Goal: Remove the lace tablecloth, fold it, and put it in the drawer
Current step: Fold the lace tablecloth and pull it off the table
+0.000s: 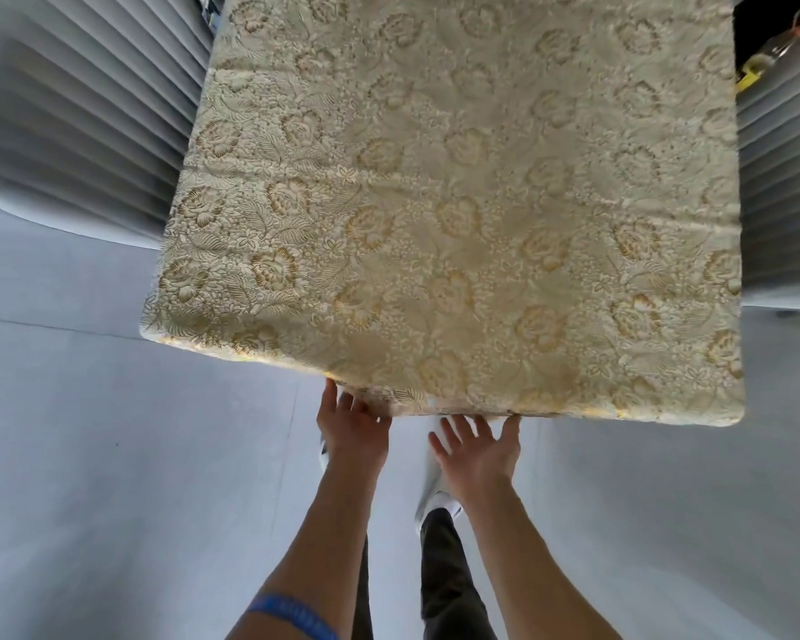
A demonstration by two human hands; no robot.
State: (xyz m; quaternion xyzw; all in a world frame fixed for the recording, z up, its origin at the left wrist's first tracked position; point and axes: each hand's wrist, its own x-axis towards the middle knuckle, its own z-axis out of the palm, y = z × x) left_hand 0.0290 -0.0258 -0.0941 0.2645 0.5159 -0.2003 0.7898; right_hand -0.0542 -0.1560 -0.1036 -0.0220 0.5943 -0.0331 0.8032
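A cream and gold lace tablecloth (458, 200) with a flower pattern lies spread flat over a square table and fills the upper part of the view. Its near edge hangs over the table's front side. My left hand (349, 420) is at that near edge, fingers curled onto the hanging lace just left of the middle. My right hand (476, 448) is beside it with fingers spread, fingertips touching the underside of the same edge, holding nothing. No drawer is in view.
White pleated covers (84, 113) stand at the table's left and right (781, 187). A bottle (777, 48) shows at the top right corner. Grey floor (112, 478) surrounds me; my legs and white shoes (439, 505) are below the hands.
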